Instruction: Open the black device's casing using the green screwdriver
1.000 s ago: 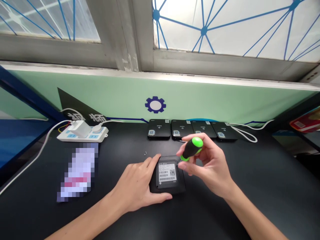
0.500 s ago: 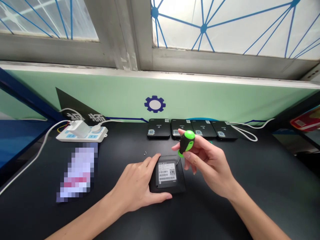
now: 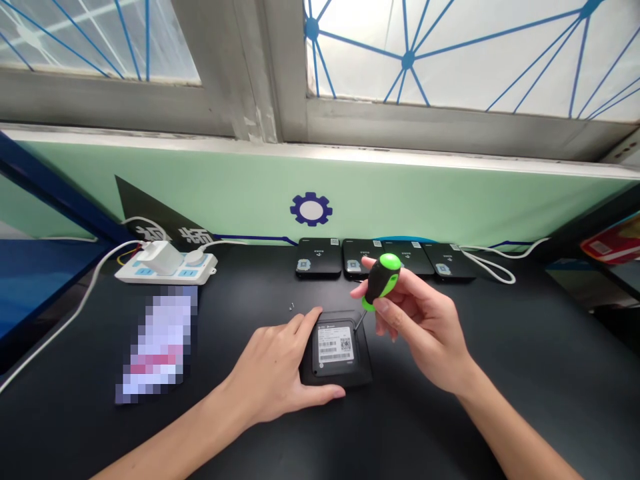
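A flat black box (image 3: 336, 373) with a white printed label (image 3: 334, 345) facing up lies on the dark table. My left hand (image 3: 280, 367) grips its left side, thumb along the near edge and fingers at the far-left corner. In my right hand (image 3: 425, 327) is a screwdriver (image 3: 382, 281) with a green and black handle, pinched between thumb and fingers. Its shaft slants down to the left, and the tip meets the box near the label's upper right corner. Two or so tiny screws (image 3: 292, 307) lie beyond my left fingers.
Several similar black boxes (image 3: 318, 259) stand in a row along the back wall. A white power strip (image 3: 167, 267) with plugs sits at the back left, above a pixelated sheet (image 3: 159, 343). A white cable (image 3: 493, 267) loops at the back right.
The screwdriver handle has tilted and shifted slightly to the right along with my right hand. Its tip stays at the same spot on the box. My left hand keeps its hold.
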A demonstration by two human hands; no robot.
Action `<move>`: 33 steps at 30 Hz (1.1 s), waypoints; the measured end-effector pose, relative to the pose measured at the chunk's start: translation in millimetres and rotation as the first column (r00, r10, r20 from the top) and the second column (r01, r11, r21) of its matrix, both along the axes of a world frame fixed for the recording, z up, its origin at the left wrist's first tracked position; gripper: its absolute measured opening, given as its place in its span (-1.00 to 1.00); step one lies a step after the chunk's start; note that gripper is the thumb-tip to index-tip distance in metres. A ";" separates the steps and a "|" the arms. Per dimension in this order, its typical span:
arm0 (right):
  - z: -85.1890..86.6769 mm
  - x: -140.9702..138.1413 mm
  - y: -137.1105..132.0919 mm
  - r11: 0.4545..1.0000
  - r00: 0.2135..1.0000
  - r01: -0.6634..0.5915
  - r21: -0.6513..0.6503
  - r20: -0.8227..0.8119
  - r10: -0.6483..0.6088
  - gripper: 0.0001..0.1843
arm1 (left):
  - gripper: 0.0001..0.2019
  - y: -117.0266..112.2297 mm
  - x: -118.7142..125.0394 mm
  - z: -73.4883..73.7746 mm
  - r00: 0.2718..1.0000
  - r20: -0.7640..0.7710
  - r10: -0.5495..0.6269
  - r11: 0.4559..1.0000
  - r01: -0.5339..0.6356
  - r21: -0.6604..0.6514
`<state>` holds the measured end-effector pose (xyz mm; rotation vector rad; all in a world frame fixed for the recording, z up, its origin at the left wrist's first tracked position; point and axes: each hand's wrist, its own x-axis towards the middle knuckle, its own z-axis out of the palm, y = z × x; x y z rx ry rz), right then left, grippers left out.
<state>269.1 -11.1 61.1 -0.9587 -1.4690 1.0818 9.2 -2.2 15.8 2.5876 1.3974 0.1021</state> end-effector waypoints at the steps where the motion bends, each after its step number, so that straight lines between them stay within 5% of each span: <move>1: 0.0 -0.1 0.1 1.000 1.000 -0.002 0.002 -0.002 0.002 -0.60 | 0.14 0.0 0.1 0.2 1.000 0.002 0.000 1.000 0.000 0.000; 33: -1.2 -1.1 -1.9 0.999 0.999 0.043 0.034 0.000 -0.043 -0.63 | 0.19 -0.7 -0.8 -0.9 1.000 -0.004 -0.007 1.000 0.007 -0.006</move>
